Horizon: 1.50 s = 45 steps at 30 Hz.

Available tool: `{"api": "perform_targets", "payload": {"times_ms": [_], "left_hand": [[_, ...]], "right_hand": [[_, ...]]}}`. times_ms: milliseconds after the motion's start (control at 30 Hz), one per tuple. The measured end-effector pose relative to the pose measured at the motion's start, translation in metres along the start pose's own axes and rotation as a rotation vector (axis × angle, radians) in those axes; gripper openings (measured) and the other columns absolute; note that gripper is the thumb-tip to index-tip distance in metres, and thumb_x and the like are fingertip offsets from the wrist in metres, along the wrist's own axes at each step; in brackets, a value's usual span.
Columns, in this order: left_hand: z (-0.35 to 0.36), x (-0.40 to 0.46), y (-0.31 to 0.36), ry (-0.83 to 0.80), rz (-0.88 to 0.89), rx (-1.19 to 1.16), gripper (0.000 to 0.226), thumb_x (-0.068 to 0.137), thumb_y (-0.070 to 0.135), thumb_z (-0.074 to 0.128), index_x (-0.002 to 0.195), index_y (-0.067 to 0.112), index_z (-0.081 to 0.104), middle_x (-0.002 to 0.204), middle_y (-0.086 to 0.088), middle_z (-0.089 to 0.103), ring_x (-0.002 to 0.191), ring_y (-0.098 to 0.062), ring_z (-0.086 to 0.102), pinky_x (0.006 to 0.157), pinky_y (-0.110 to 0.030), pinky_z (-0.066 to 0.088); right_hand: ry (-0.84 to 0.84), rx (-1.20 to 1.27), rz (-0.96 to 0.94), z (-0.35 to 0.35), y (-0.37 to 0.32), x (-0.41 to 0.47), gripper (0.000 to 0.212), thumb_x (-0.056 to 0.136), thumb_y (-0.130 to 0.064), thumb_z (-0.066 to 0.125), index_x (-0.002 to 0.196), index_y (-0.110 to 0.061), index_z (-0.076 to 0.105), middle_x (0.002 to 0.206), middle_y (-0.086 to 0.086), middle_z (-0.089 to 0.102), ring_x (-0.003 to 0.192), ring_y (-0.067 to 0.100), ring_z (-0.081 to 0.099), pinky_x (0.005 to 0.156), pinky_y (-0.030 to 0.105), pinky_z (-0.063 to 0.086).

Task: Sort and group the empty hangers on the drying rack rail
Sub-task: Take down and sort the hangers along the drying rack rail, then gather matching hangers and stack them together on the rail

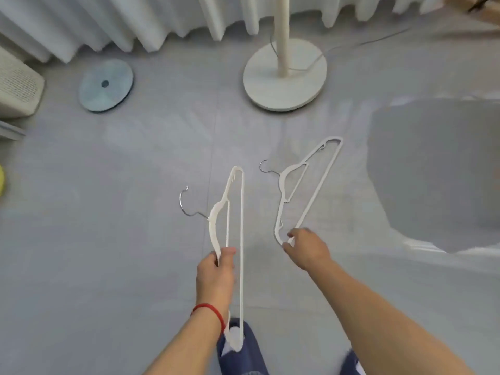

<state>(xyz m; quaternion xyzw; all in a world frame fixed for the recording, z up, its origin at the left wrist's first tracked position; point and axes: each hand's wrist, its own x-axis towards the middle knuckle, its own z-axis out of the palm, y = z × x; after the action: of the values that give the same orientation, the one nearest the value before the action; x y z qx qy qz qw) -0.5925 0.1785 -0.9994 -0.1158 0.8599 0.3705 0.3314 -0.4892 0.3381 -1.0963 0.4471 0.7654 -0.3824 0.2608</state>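
Where the view begins at the bottom edge, two dark blue slippers (240,350) stand on the grey floor (108,253). Above them, the left hand (215,274), with a red string (209,311) round its wrist, grips the shoulder of a white hanger (241,239) between thumb and curled fingers; this hanger points away from the person, its metal hook turned left and its near end dangling over the left slipper. Just to the right, the right hand (307,250) pinches the near corner of a second white hanger (319,182), which slants up and to the right, its hook also facing left. The two hangers are apart. Farther off, a flat blue-grey disc (106,85) lies on the floor at left, and a white round stand base (284,77) with its pole sits near pleated white curtains (135,23).
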Motion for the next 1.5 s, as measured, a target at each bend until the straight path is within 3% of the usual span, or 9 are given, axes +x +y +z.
{"api": "perform_targets", "payload": {"times_ms": [267,467,667,800,933,1133,1300,1367,1500], "left_hand": [[0.032,0.086,-0.036,-0.027,0.019,-0.111,0.017,0.094,0.025,0.063,0.08,0.016,0.064,0.056,0.007,0.044,0.04,-0.008,0.036,0.048,-0.024,0.035],[0.018,0.071,-0.024,-0.025,0.003,-0.163,0.014,0.093,0.025,0.063,0.084,0.018,0.069,0.049,0.013,0.044,0.043,-0.013,0.036,0.049,-0.026,0.033],[-0.018,-0.004,0.024,0.123,0.048,-0.158,0.015,0.092,0.031,0.06,0.082,0.024,0.069,0.048,0.014,0.047,0.054,-0.021,0.044,0.061,-0.033,0.038],[-0.049,-0.091,0.069,0.213,0.097,-0.209,0.019,0.091,0.036,0.051,0.082,0.037,0.068,0.059,0.011,0.052,0.058,-0.019,0.05,0.06,-0.035,0.043],[-0.071,-0.171,0.108,0.109,0.078,-0.155,0.022,0.102,0.021,0.043,0.098,0.022,0.065,0.071,0.0,0.055,0.063,-0.025,0.05,0.065,-0.035,0.043],[-0.096,-0.307,0.175,-0.07,0.053,-0.075,0.019,0.103,0.012,0.037,0.1,0.013,0.055,0.084,-0.008,0.068,0.059,-0.022,0.067,0.057,-0.031,0.058],[-0.13,-0.399,0.24,-0.103,0.128,-0.161,0.022,0.099,0.007,0.039,0.097,-0.002,0.059,0.082,-0.016,0.069,0.071,-0.032,0.071,0.077,-0.052,0.061],[-0.146,-0.432,0.268,-0.143,0.183,-0.212,0.026,0.104,0.017,0.042,0.094,0.0,0.058,0.082,-0.016,0.068,0.073,-0.032,0.07,0.079,-0.054,0.06],[-0.193,-0.48,0.321,-0.206,0.31,-0.327,0.032,0.105,0.025,0.047,0.078,0.008,0.051,0.056,-0.004,0.055,0.044,-0.018,0.055,0.052,-0.035,0.055]], "right_hand": [[0.273,-0.189,0.113,0.097,-0.025,0.106,0.028,0.093,-0.015,0.056,0.118,-0.005,0.05,0.119,0.011,0.053,0.114,0.028,0.053,0.082,0.035,0.053],[0.166,-0.06,0.213,0.09,-0.017,0.091,0.037,0.089,-0.012,0.064,0.122,-0.005,0.048,0.115,0.011,0.06,0.111,0.028,0.064,0.08,0.032,0.053],[0.128,-0.003,0.149,0.041,-0.001,-0.03,0.018,0.09,-0.015,0.051,0.107,-0.012,0.044,0.081,0.006,0.062,0.076,0.033,0.058,0.066,0.032,0.043],[0.126,0.154,0.204,-0.014,0.005,-0.129,0.007,0.097,-0.014,0.046,0.102,-0.008,0.046,0.089,0.014,0.066,0.076,0.035,0.053,0.065,0.034,0.04],[-0.009,0.414,0.194,-0.091,-0.01,-0.227,0.023,0.103,-0.007,0.034,0.116,-0.001,0.053,0.108,0.02,0.066,0.086,0.036,0.06,0.059,0.031,0.038],[-0.12,0.667,0.12,-0.194,-0.063,-0.402,0.034,0.096,-0.014,0.024,0.115,-0.018,0.052,0.076,0.01,0.065,0.042,0.017,0.062,0.035,0.019,0.033],[-0.065,0.599,-0.105,-0.266,-0.113,-0.531,0.047,0.087,-0.041,0.022,0.124,-0.028,0.047,0.085,0.008,0.07,0.057,0.016,0.069,0.054,0.032,0.052],[-0.018,0.529,-0.272,-0.286,-0.133,-0.569,0.041,0.101,-0.045,0.024,0.14,-0.042,0.037,0.086,-0.006,0.067,0.062,0.001,0.066,0.059,0.014,0.051],[0.068,0.361,-0.527,-0.332,-0.161,-0.625,0.043,0.109,-0.026,0.037,0.152,-0.028,0.04,0.142,-0.01,0.054,0.108,-0.002,0.062,0.082,-0.002,0.04]]}}
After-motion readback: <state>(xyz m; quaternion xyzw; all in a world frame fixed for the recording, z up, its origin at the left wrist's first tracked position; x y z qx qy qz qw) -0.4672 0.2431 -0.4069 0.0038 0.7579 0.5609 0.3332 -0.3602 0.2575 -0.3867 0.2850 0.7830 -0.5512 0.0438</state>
